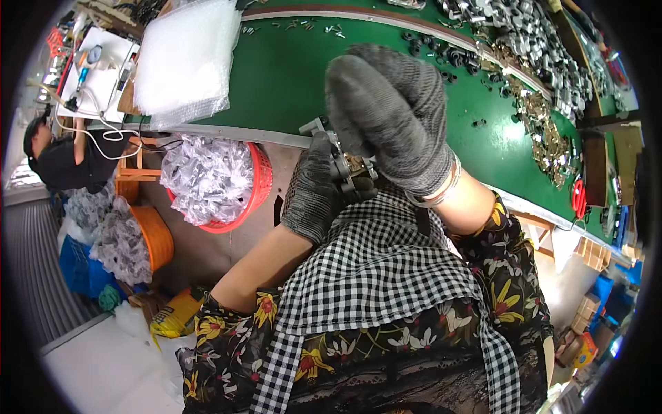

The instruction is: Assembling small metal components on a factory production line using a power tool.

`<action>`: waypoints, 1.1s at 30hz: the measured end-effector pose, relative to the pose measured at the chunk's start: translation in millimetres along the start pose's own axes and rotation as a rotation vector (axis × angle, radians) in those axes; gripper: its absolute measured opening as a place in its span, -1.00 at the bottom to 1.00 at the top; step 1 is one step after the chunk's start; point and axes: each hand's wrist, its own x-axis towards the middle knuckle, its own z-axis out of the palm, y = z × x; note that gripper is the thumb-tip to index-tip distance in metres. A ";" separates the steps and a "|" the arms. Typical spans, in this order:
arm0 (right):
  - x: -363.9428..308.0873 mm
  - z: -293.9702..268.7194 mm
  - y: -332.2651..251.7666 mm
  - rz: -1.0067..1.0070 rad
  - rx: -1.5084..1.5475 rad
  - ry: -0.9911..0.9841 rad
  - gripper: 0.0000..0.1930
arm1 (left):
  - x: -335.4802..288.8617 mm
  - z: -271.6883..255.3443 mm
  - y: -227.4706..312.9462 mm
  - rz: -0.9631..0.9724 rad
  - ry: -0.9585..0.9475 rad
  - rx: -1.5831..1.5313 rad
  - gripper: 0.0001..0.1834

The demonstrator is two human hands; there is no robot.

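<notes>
My left hand [310, 193], in a dark grey knitted glove, is closed around a small silver metal fitting [339, 164] with a brassy inner part. The fitting is held in front of my checked apron, just off the near edge of the green worktable [276, 83]. Above and to the right of it, my right hand [393, 117] is raised in the same kind of glove. Its fingers are curled together, and whatever is in them is hidden from view. Part of the fitting is covered by the right hand.
Bubble-wrap sheets [186, 58] lie on the table's left. Screws [334, 30], black plastic pieces [452, 58], brassy plates [545, 131] and silver castings [524, 34] cover its far and right sides. Red scissors [578, 199] rest rightward. A red basket [262, 181] holds bagged parts; a person [72, 155] is beyond.
</notes>
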 end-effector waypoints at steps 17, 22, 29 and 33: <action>10.0 -1.3 34.6 -0.303 0.024 0.208 -0.78 | -15.1 59.7 18.5 -0.067 0.286 0.253 -0.20; -9.6 -6.9 15.7 -0.008 0.043 -0.075 -0.72 | 6.0 -13.4 2.3 -0.113 -0.105 -0.082 -0.21; -6.4 -16.8 38.9 -0.351 -0.121 -0.070 -0.60 | -3.6 17.6 6.1 -0.163 0.148 0.120 -0.24; 10.8 -29.6 15.7 -0.342 -0.102 -0.060 -0.55 | 2.6 1.2 5.8 -0.235 0.134 0.134 -0.33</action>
